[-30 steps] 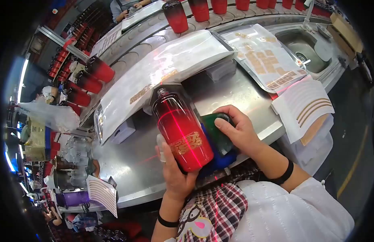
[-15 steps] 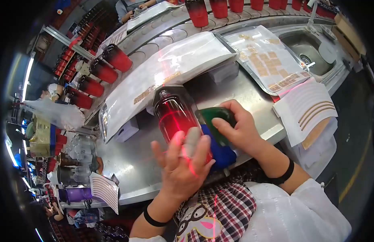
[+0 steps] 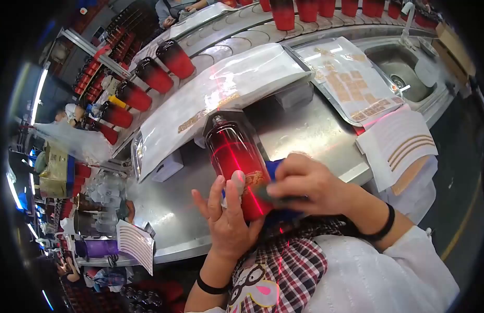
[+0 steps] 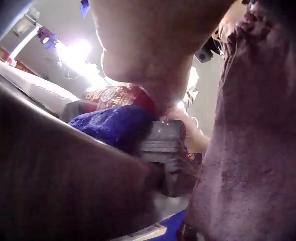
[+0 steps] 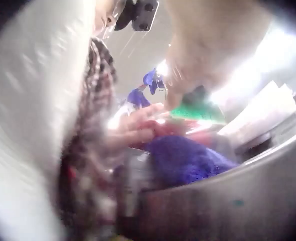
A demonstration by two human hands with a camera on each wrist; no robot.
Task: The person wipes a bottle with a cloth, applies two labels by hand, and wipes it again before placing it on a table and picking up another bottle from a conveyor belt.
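Nearest the checked apron (image 3: pixel 283 271), the left hand (image 3: pixel 229 227) was spread, its fingers laid along the side of the red-and-black bottle (image 3: pixel 229 148). A green scraper (image 5: pixel 195 108) was gripped in the curled right hand (image 3: pixel 315 190), its edge brought to the gold pattern (image 3: pixel 255 179) near the bottle's base. The bottle was lying aslant above a blue cloth (image 4: pixel 113 123), its base toward the person and its neck pointed away.

The pattern was judged best smoothed with light, even strokes worked outward from its middle, the edge laid flat so that nothing would be torn or dragged. Firm steadying by the left hand seemed called for, its fingertips placed clear of the stroke, since the pattern was partly covered by both hands.

Farther off, the neck was hemmed in by a dark bracket (image 3: pixel 245 121) on the steel tabletop (image 3: pixel 163 224). Beyond were set a long white sheet (image 3: pixel 200 104), a tray of gold pieces (image 3: pixel 351 83), a sink (image 3: pixel 396 68) and, farthest, rows of bottles on a conveyor (image 3: pixel 223 49).
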